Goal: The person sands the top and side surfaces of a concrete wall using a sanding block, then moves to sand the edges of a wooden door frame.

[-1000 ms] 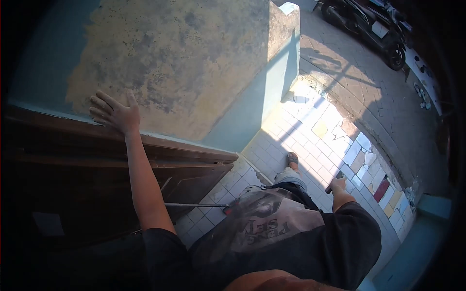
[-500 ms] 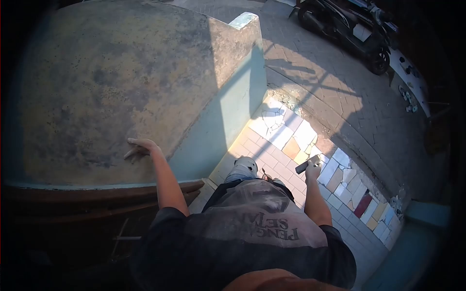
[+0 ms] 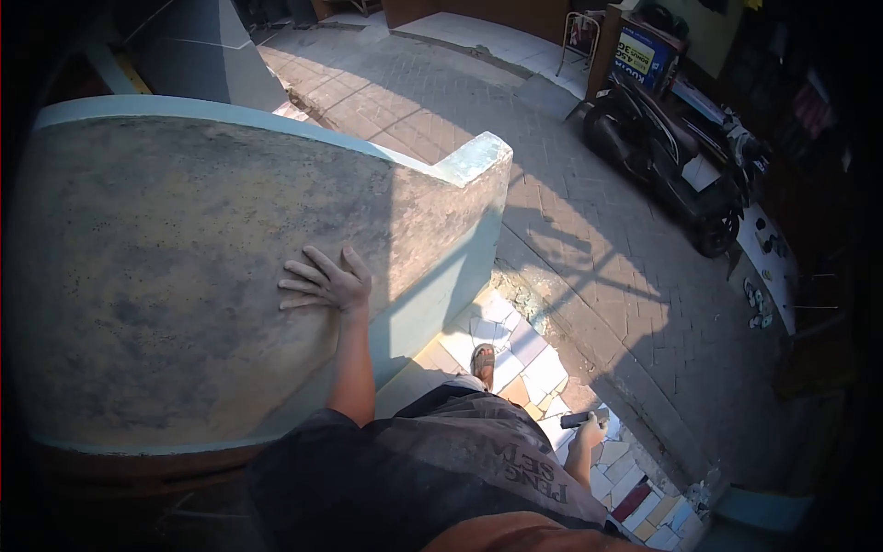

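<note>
My left hand point(image 3: 333, 281) rests with its fingers spread against a stained, mottled wall point(image 3: 184, 276); it holds nothing. Low on the right, my right hand point(image 3: 596, 431) is closed around one end of a dark, oblong block-like object point(image 3: 576, 419), whose exact kind I cannot make out. This hand hangs above a floor of broken tile pieces point(image 3: 543, 370). Pale dust coats both hands. Below the wall's short end, one sandalled foot point(image 3: 483, 362) stands on the tiles.
A light blue ledge point(image 3: 478, 158) caps the wall and turns a corner. Beyond the tiles runs a paved lane point(image 3: 589, 202), with a parked black scooter point(image 3: 653, 152) on its far side. Footwear point(image 3: 756, 304) lies beside a raised white step.
My view has shifted toward the lane. My left hand has moved along the wall toward its short end, fingers now spread. A foot has stepped forward. My right hand still holds the dark object.
</note>
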{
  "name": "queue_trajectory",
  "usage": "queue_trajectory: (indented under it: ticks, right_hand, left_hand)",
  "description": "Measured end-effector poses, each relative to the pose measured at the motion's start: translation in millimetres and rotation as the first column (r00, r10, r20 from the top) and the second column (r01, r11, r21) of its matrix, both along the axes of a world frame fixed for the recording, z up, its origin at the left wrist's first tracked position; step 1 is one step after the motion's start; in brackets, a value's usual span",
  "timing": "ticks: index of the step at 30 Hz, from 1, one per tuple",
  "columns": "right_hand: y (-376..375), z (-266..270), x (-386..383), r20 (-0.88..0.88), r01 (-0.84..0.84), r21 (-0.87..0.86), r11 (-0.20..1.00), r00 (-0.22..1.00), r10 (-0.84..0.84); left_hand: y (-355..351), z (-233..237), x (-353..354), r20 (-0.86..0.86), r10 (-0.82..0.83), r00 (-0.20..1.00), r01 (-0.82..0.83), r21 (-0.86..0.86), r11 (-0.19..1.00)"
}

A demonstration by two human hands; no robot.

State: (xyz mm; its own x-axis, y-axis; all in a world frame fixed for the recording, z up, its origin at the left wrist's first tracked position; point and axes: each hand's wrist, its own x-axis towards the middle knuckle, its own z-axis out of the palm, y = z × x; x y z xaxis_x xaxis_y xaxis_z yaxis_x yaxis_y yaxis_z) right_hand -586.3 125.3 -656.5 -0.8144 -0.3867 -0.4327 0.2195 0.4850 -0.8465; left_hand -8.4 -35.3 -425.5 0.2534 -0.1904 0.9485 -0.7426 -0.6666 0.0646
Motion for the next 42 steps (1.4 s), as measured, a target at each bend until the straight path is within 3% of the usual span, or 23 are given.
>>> queue_trajectory:
  ticks: [2, 5, 6, 7, 8, 9, 10, 12, 14, 15, 16, 17, 19, 22, 23, 24, 25, 27, 31, 37, 39, 41, 42]
  right_hand:
    - [-75, 23, 10, -0.003, -0.063, -0.033, 0.997, 0.998, 0.063]
    - [-199, 32, 32, -0.078, -0.407, -0.218, 0.887, 0.913, 0.4]
    - [-238, 65, 59, -0.111, -0.435, -0.276, 0.857, 0.9, 0.421]
    - [-276, 85, 71, -0.033, -0.53, -0.344, 0.775, 0.832, 0.554]
    - [-313, 99, 96, 0.048, -0.447, -0.484, 0.752, 0.844, 0.533]
    - [-348, 118, 112, 0.062, -0.521, -0.579, 0.627, 0.739, 0.671]
    - [-380, 135, 132, 0.065, -0.542, -0.589, 0.599, 0.707, 0.704]
    - [-428, 171, 176, -0.172, -0.702, -0.575, 0.421, 0.606, 0.776]
    - [-456, 214, 221, -0.194, -0.724, -0.609, 0.324, 0.532, 0.824]
    - [-472, 220, 237, -0.227, -0.69, -0.694, 0.206, 0.481, 0.847]
    - [-487, 227, 254, -0.256, -0.633, -0.769, 0.09, 0.434, 0.864]
    - [-497, 240, 269, -0.243, -0.638, -0.767, 0.073, 0.394, 0.886]
    - [-518, 251, 298, -0.26, -0.656, -0.754, 0.025, 0.332, 0.907]
    - [-541, 274, 334, -0.395, -0.707, -0.7, -0.104, 0.262, 0.881]
    - [-547, 273, 345, -0.408, -0.701, -0.699, -0.141, 0.229, 0.884]
    - [-555, 270, 354, -0.424, -0.697, -0.694, -0.178, 0.196, 0.884]
    - [-562, 266, 358, -0.459, -0.735, -0.635, -0.237, 0.113, 0.881]
    - [-562, 272, 362, -0.471, -0.729, -0.61, -0.312, 0.017, 0.882]
    - [-556, 271, 363, -0.429, -0.653, -0.662, -0.369, -0.075, 0.9]
    - [-553, 265, 356, -0.406, -0.718, -0.618, -0.319, -0.056, 0.912]
    - [-553, 268, 352, -0.429, -0.731, -0.591, -0.34, -0.071, 0.9]
    - [-552, 274, 349, -0.358, -0.745, -0.599, -0.294, -0.08, 0.93]
    - [-554, 267, 351, -0.386, -0.735, -0.61, -0.296, -0.051, 0.921]
  left_hand:
    - [-29, -29, -19, 0.051, -0.06, 0.997, 0.058, 0.04, 0.998]
    - [-57, -36, -43, 0.013, -0.116, 0.993, 0.116, -0.018, 0.993]
    - [-57, -35, -48, 0.009, -0.076, 0.997, 0.076, -0.007, 0.997]
    - [-56, -31, -51, -0.008, -0.103, 0.995, 0.103, -0.006, 0.995]
    - [-54, -22, -51, -0.018, -0.128, 0.992, 0.128, -0.011, 0.992]
    - [-48, -13, -50, -0.024, -0.138, 0.99, 0.139, 0.025, 0.99]
    - [-46, 5, -41, -0.012, -0.094, 0.996, 0.094, 0.019, 0.995]
    - [-27, 47, -29, 0.078, -0.076, 0.994, 0.07, 0.085, 0.994]
    - [-13, 105, -22, 0.041, -0.068, 0.997, 0.069, -0.009, 0.998]
    - [-9, 139, -23, 0.019, -0.068, 0.997, 0.069, -0.062, 0.996]
    - [-6, 173, -25, -0.025, -0.201, 0.979, 0.193, -0.19, 0.963]
    - [-4, 208, -29, -0.042, -0.335, 0.941, 0.305, -0.32, 0.897]
    - [9, 274, -43, -0.101, -0.284, 0.954, 0.24, -0.317, 0.918]
    - [15, 356, -48, -0.096, -0.076, 0.993, 0.054, -0.217, 0.975]
    - [18, 380, -42, 0.006, 0.381, 0.925, -0.381, 0.061, 0.923]
    - [13, 399, -39, 0.209, 0.718, 0.664, -0.746, 0.261, 0.613]
    - [5, 411, -41, 0.213, 0.728, 0.652, -0.756, 0.261, 0.6]
    - [-8, 428, -48, 0.266, 0.892, 0.364, -0.849, 0.489, 0.2]
    - [-31, 399, -50, 0.305, 0.897, 0.319, -0.772, 0.633, 0.059]
    - [-108, 296, -77, 0.167, 0.765, 0.621, -0.463, 0.867, 0.187]
    - [-139, 252, -95, -0.012, 0.665, 0.746, -0.214, 0.942, 0.257]
    - [-155, 218, -107, -0.114, 0.556, 0.823, -0.047, 0.962, 0.267]
    - [-154, 216, -108, -0.104, 0.574, 0.812, -0.059, 0.964, 0.258]
